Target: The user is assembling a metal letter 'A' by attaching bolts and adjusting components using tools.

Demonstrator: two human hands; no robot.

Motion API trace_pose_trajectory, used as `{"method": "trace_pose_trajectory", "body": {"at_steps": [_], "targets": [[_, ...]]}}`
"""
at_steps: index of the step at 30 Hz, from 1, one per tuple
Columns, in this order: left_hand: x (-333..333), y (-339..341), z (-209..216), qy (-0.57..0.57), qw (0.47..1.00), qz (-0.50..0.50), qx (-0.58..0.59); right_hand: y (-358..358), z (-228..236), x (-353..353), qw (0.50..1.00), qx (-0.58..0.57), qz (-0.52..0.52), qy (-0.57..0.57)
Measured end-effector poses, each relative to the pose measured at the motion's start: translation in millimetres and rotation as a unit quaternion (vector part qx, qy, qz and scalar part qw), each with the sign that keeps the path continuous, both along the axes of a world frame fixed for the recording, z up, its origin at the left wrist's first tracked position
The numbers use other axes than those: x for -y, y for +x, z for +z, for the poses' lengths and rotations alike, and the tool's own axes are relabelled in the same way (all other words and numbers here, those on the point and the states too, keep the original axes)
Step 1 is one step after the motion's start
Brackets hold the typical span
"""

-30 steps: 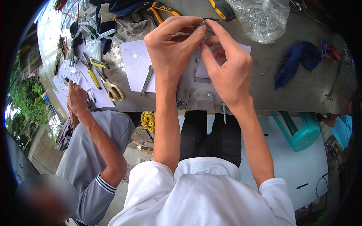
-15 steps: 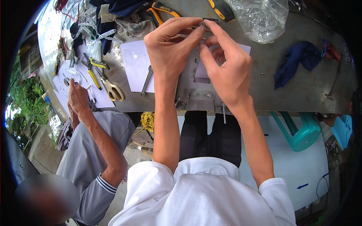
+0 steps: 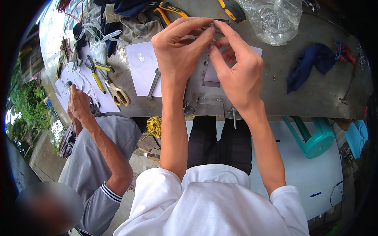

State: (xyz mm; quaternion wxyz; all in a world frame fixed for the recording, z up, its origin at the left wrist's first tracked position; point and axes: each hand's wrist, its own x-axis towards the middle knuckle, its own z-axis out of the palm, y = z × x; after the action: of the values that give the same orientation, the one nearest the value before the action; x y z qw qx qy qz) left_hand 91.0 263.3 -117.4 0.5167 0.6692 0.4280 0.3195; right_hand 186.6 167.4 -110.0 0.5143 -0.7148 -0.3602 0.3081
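Note:
My left hand (image 3: 179, 45) is raised over the far part of the bench, thumb and forefinger pinching a small round metal piece (image 3: 211, 24) that looks like a nut. The forefinger of my right hand (image 3: 241, 69) touches that piece from the other side. Its thumb and other fingers are curled below; whatever they grip is hidden. Under my hands lies a metal plate assembly (image 3: 208, 105) with small bolts and a rod (image 3: 234, 118) at the bench's near edge. An open-ended wrench (image 3: 154, 83) rests on a paper sheet (image 3: 139, 69) beside my left forearm.
Left on the bench (image 3: 271, 94) are yellow-black pliers (image 3: 95, 74) and scissors (image 3: 118, 94). Orange-handled pliers (image 3: 161, 13), a clear plastic bag (image 3: 271, 21), a blue cloth (image 3: 311, 65) and a hammer (image 3: 346, 90) lie farther around. A co-worker's hand (image 3: 80, 104) works at left; a green stool (image 3: 315, 137) stands right.
My hands keep almost the same pose, with only a slight shift to the right. At left, the co-worker's hand has moved a little leftward and down.

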Motion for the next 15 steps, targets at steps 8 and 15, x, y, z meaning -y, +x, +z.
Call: {"method": "trace_pose_trajectory", "body": {"at_steps": [8, 15], "targets": [[-0.7, -0.8, -1.0, -0.01, 1.0, -0.001, 0.013, -1.6, -0.5, 0.0, 1.0, 0.002, -0.001, 0.001], [0.0, -0.5, 0.3, 0.002, 1.0, -0.002, 0.003, -2.0, 0.7, 0.7, 1.0, 0.001, -0.003, -0.007]]}}
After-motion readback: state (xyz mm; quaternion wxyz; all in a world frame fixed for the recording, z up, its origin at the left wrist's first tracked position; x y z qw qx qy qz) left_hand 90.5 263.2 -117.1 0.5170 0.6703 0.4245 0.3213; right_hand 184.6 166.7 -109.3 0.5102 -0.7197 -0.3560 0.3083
